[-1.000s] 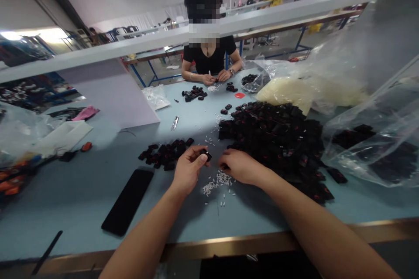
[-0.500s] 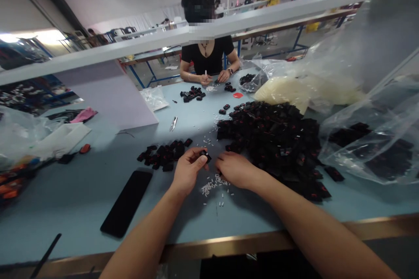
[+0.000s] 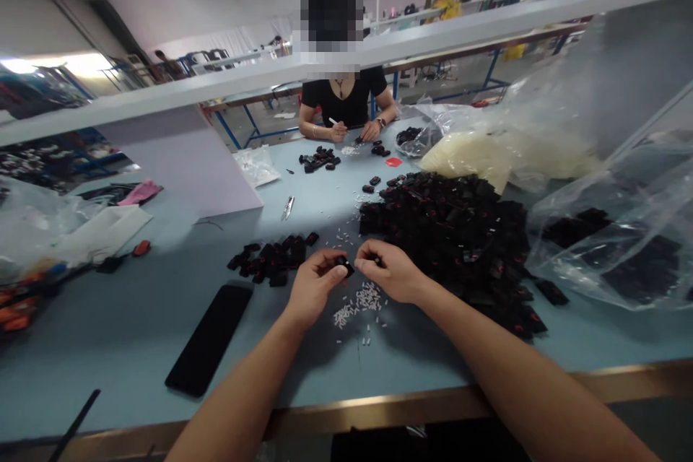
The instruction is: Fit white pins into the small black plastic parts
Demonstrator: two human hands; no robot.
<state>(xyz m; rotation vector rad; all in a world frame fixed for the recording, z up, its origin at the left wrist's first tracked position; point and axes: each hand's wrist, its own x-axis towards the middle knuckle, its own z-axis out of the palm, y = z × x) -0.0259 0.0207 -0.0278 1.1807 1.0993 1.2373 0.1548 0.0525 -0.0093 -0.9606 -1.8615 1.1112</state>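
My left hand (image 3: pixel 315 283) grips a small black plastic part (image 3: pixel 344 265) between thumb and fingers, with a white spot on its near side. Close beside it, my right hand (image 3: pixel 390 271) is closed in a pinch, its fingertips almost at the part. Something dark shows between its curled fingers, too small to name. Below both hands lies a heap of tiny white pieces (image 3: pixel 369 296). A cluster of black parts (image 3: pixel 276 257) sits left of my left hand. Right of my right hand rises a large pile of black parts with red marks (image 3: pixel 449 224).
A black phone (image 3: pixel 210 339) lies at the front left. Small snips (image 3: pixel 288 208) rest near the white divider (image 3: pixel 184 159). Clear plastic bags (image 3: pixel 611 245) stand on the right. Across the table a person (image 3: pixel 346 105) handles similar black parts under a white shelf bar (image 3: pixel 260 72).
My right hand has risen from the white pieces and turned its fingertips toward the black part. My left hand stays nearly in place, still holding the part. The person opposite has tilted a white stick.
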